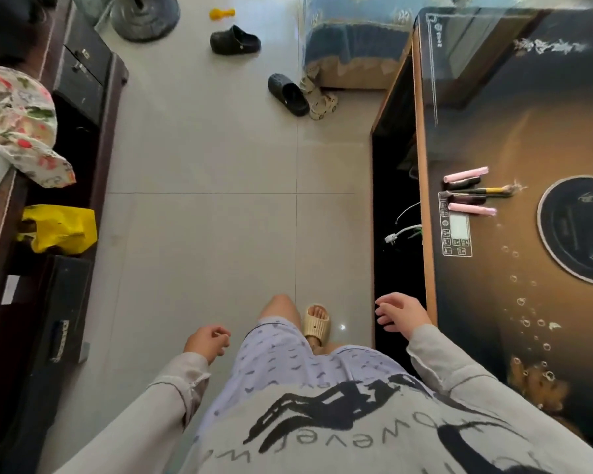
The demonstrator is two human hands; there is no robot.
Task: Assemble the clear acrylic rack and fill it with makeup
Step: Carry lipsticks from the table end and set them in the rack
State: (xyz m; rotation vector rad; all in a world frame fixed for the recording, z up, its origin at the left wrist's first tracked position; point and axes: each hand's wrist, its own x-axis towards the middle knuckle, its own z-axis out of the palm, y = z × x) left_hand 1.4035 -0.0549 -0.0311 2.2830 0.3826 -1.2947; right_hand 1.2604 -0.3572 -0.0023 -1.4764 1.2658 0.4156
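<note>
Left hand (pixel 208 342) hung loosely curled over the floor (pixel 202 200), holding nothing | right hand (pixel 399 314) was spread and empty, just beside the table (pixel 486 289) edge | I saw the makeup (pixel 469 192) lying bunched near that edge, well apart from both hands.

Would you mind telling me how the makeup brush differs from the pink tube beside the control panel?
The makeup brush has a dark handle, gold ferrule and pale bristles; the pink tube is plain pink. The makeup brush is longer and thinner than the pink tube. Both lie flat on the table, roughly parallel.
</note>
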